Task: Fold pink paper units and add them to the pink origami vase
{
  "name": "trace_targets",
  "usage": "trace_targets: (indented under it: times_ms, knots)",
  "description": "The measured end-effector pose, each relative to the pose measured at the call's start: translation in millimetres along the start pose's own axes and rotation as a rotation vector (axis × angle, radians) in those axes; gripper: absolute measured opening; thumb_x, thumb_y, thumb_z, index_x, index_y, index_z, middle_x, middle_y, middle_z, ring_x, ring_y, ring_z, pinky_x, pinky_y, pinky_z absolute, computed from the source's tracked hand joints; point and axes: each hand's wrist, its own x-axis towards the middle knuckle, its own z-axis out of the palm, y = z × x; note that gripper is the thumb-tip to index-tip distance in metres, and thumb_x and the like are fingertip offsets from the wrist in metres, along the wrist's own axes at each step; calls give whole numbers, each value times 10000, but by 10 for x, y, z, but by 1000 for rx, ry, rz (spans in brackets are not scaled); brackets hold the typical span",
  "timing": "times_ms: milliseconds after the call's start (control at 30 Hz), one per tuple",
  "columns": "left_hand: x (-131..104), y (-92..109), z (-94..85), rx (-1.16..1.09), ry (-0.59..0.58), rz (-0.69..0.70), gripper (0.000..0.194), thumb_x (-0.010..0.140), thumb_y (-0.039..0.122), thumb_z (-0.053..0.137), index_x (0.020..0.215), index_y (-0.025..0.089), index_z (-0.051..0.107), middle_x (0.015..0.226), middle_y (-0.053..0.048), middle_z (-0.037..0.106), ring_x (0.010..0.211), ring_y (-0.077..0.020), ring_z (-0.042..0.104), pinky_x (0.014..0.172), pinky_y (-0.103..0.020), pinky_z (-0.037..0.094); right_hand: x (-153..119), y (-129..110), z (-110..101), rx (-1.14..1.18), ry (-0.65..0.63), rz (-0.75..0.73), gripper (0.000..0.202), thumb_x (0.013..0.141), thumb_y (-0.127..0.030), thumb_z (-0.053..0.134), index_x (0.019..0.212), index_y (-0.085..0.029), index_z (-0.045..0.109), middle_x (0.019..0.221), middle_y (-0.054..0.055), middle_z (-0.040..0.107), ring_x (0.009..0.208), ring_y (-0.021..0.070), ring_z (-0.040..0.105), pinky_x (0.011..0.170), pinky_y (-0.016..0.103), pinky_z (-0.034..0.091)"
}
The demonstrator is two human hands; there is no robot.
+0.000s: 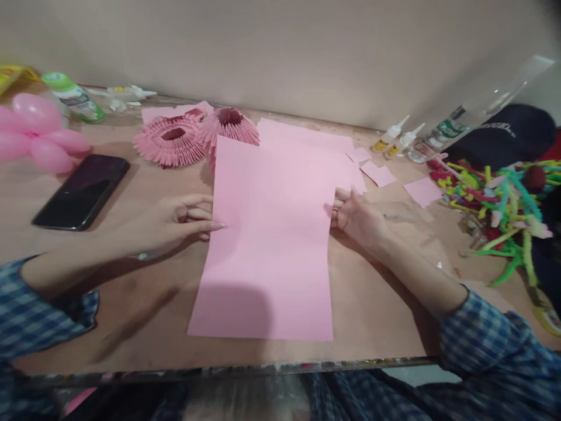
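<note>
A large pink paper sheet (272, 245) lies upright in the middle of the view, slightly raised and curved. My left hand (186, 219) holds its left edge, thumb on top and fingers partly behind it. At the right edge is my right hand (353, 216), palm turned up, with fingertips behind the paper and the thumb raised off it. More pink paper (302, 134) lies behind the sheet's top. Pleated pink paper rings (169, 140) stand to the upper left, one partly covered by the sheet.
A black phone (81, 193), pink balloons (39, 131) and a green-white bottle (74, 98) are left. Right are small pink squares (423, 191), glue bottles (390, 137), a clear bottle (456, 128), a dark cap (508, 137) and colourful pipe cleaners (504, 199).
</note>
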Motion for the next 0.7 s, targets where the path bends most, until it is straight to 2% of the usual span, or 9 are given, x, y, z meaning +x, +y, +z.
trace_targets:
  times_ms: [167,233,267,333,400,467,567,667,700]
  knots:
    - [23,-130,-178,297,26,96,538,1040,656,626,1210,186,825,1262,-50,843,1133,-271,770,1146,-469,621,-119,37,-12,-394,51,-265,191,973,-470,836,1085,-316,840,1061,19,868,931,207,820,935,419,683]
    - [41,-148,-274,357,63,258,440,1081,570,604,1176,208,836,1291,-16,838,1165,-253,770,1157,-455,621,-162,-80,-46,-494,12,-382,294,815,-483,986,1028,-309,881,1198,49,874,1184,263,805,1158,464,608]
    - [59,-144,-318,374,83,376,374,1102,500,586,1154,230,839,1310,10,832,1194,-236,766,1174,-441,612,-181,-152,-63,-665,-126,-528,386,784,-534,1001,1085,-318,891,1266,71,864,1281,300,780,1211,500,578]
    - [98,-124,-380,380,160,565,286,1121,377,568,1144,270,832,1326,55,820,1224,-199,762,1175,-398,604,-210,-274,-91,-884,-271,-786,361,958,-571,846,1236,-342,872,1360,77,838,1369,298,749,1263,519,541]
    - [116,-112,-382,399,241,648,243,1107,290,590,1212,286,808,1340,55,809,1243,-198,759,1165,-397,605,-211,-318,-117,-1112,-344,-865,336,1130,-444,627,1396,-345,808,1477,61,782,1486,256,675,1322,502,485]
    - [91,-127,-299,478,151,765,351,1080,225,584,1382,304,744,1445,29,770,1361,-227,715,1262,-452,546,-166,-276,-165,-1294,-452,-832,396,1182,-342,504,1500,-336,740,1564,39,722,1600,224,560,1375,488,417]
    - [-26,-180,-18,671,-143,979,531,1104,279,489,1631,291,553,1672,-21,608,1622,-272,503,1440,-524,301,-27,-142,-302,-1330,-692,-823,432,1195,-397,458,1518,-291,726,1584,59,698,1656,224,464,1379,478,407]
    - [-162,-203,296,884,-218,831,918,1057,741,575,1734,153,381,1802,-178,395,1687,-465,349,1372,-635,367,102,-48,-442,-1256,-724,-870,442,1207,-357,419,1445,-257,778,1516,82,745,1643,197,472,1378,441,395]
    - [-197,-197,372,941,-248,784,1000,1033,781,593,1751,135,335,1815,-194,362,1684,-481,345,1347,-628,407,126,-33,-471,-1234,-731,-892,433,1203,-337,427,1429,-251,786,1499,85,757,1636,191,479,1381,431,383]
